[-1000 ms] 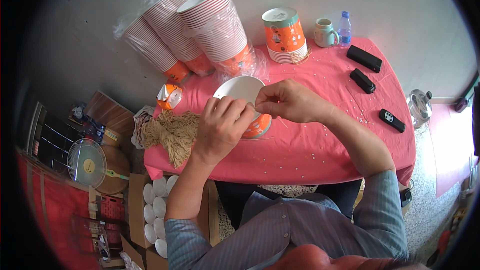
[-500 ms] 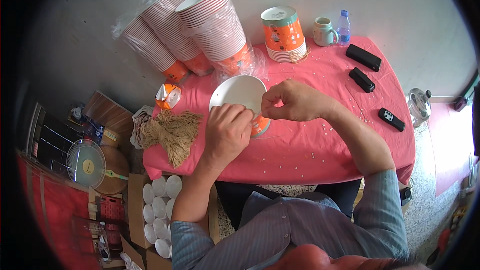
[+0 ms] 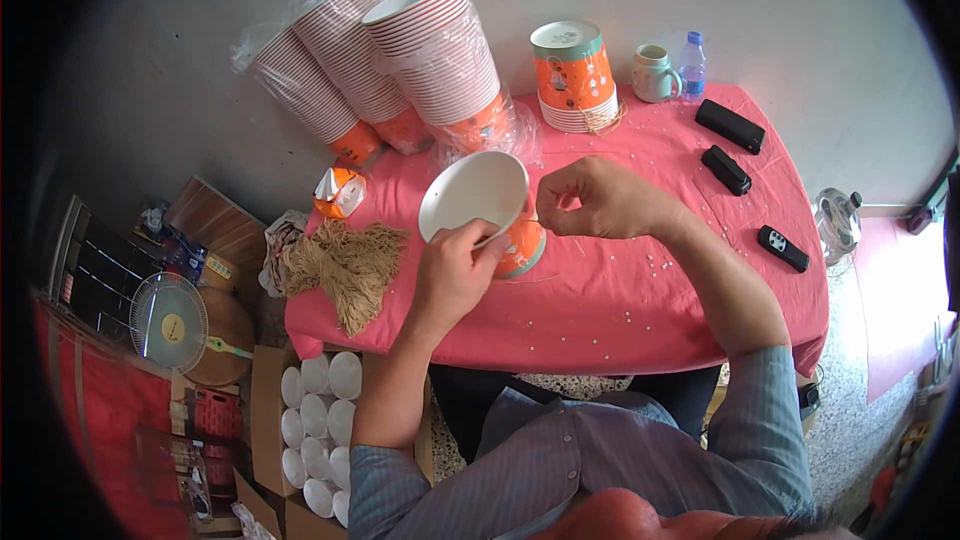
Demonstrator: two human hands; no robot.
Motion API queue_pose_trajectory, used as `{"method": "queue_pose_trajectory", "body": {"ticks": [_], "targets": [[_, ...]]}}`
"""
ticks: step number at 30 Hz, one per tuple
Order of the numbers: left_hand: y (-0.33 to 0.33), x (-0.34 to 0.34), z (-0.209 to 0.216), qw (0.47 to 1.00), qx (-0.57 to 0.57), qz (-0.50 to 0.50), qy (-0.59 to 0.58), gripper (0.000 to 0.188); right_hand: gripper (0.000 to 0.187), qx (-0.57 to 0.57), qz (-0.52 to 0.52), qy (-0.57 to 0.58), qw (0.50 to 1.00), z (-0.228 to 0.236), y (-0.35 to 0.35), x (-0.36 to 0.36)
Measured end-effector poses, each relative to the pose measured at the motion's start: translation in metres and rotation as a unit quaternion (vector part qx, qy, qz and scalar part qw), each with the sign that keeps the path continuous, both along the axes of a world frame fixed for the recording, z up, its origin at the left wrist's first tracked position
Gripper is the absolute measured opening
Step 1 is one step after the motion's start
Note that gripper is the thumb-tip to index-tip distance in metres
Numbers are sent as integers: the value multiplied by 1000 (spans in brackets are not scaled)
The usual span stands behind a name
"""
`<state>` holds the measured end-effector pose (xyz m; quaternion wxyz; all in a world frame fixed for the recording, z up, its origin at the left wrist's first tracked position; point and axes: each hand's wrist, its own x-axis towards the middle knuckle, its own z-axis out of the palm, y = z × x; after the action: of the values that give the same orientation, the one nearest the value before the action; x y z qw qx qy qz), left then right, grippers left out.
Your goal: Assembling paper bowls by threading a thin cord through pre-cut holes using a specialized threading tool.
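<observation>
An orange paper bucket (image 3: 470, 198) with a white inside and a green base band lies tilted on the pink-clothed table, its mouth facing up and left. My left hand (image 3: 455, 270) grips its near rim, thumb outside and fingers inside or along the edge. Just right of the bucket, my right hand (image 3: 598, 200) is held in a pinch, apart from the rim. Whatever is between those fingertips, perhaps a thin strand, is too fine to make out. A bundle of tan twine (image 3: 350, 265) lies left of my left hand.
Tall stacks of paper buckets (image 3: 435, 50) in plastic wrap lean at the back left. Upside-down buckets (image 3: 572, 75), a mug (image 3: 652, 75), a water bottle (image 3: 692, 65) and a remote (image 3: 783, 248) stand or lie farther right. Small white beads dot the cloth. A carton (image 3: 268, 410) holds white cups.
My left hand has come down off the bucket's mouth to its near rim, and more of the inside shows. My right hand has drawn slightly right, away from the bucket.
</observation>
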<state>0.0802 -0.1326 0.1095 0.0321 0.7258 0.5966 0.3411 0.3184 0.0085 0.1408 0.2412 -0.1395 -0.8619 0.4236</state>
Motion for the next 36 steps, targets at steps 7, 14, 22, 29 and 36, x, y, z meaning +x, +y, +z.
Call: {"method": "queue_pose_trajectory", "body": {"ticks": [7,14,22,29,36], "targets": [[-3,-7,5,983,-24,-16,-181,10,10,-11,-28,15,999,-14,-1,-11],[-4,-7,6,982,-43,-5,-186,12,16,-28,-54,23,998,-16,-1,-16],[-4,-6,5,982,-29,-13,-185,14,16,-23,-57,25,998,-19,1,-16],[-5,-5,8,986,-33,-13,-161,13,17,-26,-66,19,997,-23,3,-19],[-4,-5,-1,988,-26,-8,-155,15,13,-23,-64,-5,998,-22,3,-20]]}}
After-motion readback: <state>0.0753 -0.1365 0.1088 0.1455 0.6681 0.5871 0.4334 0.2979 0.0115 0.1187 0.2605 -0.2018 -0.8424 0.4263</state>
